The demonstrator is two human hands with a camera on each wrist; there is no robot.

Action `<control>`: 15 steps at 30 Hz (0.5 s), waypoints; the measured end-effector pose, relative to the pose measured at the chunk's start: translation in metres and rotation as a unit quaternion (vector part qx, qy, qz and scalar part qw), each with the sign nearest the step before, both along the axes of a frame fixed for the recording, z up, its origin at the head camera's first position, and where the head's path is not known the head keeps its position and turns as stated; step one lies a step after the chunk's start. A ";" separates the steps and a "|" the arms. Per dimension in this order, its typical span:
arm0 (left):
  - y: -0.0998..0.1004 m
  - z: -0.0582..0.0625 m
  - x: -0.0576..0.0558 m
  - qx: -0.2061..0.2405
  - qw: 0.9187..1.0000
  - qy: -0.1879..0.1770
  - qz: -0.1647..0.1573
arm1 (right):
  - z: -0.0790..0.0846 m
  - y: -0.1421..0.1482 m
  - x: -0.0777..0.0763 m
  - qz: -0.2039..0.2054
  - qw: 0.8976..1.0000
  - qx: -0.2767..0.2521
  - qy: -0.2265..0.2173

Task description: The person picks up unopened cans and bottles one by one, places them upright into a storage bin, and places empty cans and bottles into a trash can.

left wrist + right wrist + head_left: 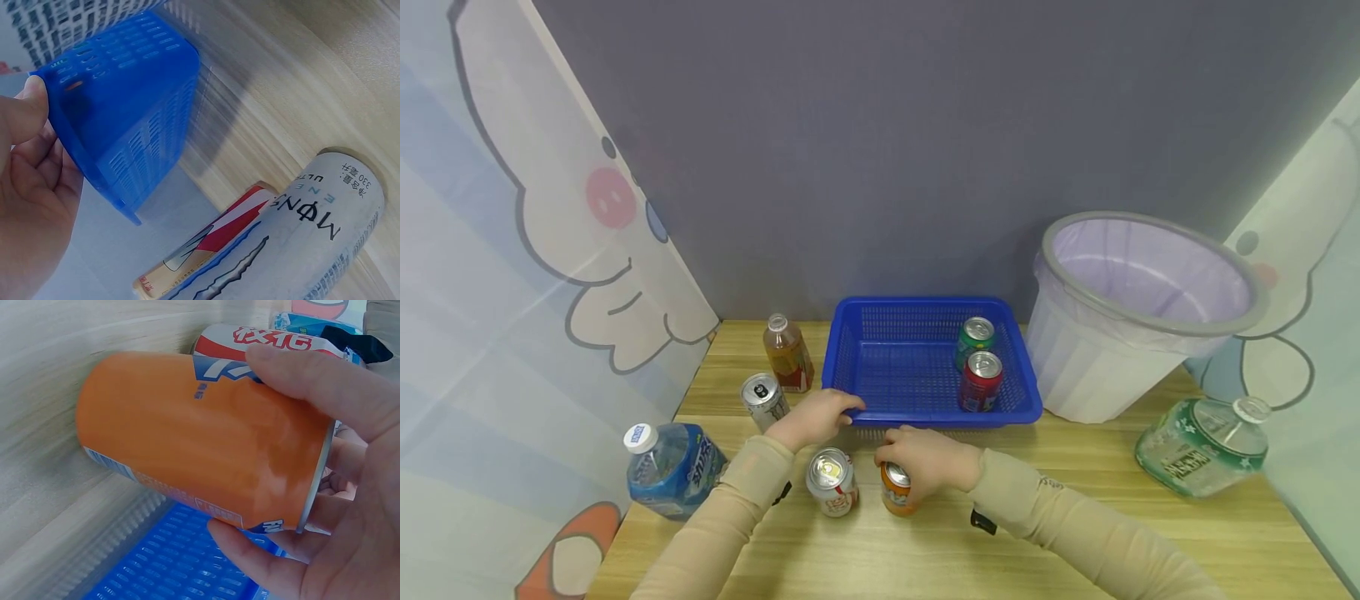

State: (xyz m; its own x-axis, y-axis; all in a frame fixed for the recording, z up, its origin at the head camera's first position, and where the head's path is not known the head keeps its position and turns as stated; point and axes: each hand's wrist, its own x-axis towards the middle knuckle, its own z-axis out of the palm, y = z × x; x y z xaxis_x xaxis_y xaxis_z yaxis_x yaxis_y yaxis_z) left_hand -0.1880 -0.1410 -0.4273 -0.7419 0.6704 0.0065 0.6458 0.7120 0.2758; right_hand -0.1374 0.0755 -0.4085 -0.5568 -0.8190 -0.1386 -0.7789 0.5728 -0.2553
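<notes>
My left hand [816,418] pinches the near left rim of a blue plastic basket [880,417], thumb on top and fingers beneath, as the left wrist view shows. Around an orange soda can [895,500] curl the thumb and fingers of my right hand [931,458]; the can stands on the table in front of the basket. Between my hands is a white and red can [832,490]. Inside the basket, at its right end, stand a green can [976,335] and a red can [981,385]. A white Monster can [312,219] stands beside my left hand.
A bottle of amber drink [788,358] stands left of the basket. Further left is a blue-labelled bottle [673,471] with a white cap. On the right are a lined white bin [1075,367] and a green-labelled bottle [1198,450]. A grey wall panel [850,167] rises behind.
</notes>
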 end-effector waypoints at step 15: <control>-0.001 -0.002 0.000 0.009 1.000 0.002 -0.004 | -0.005 -0.001 -0.001 -0.016 1.000 0.001 0.007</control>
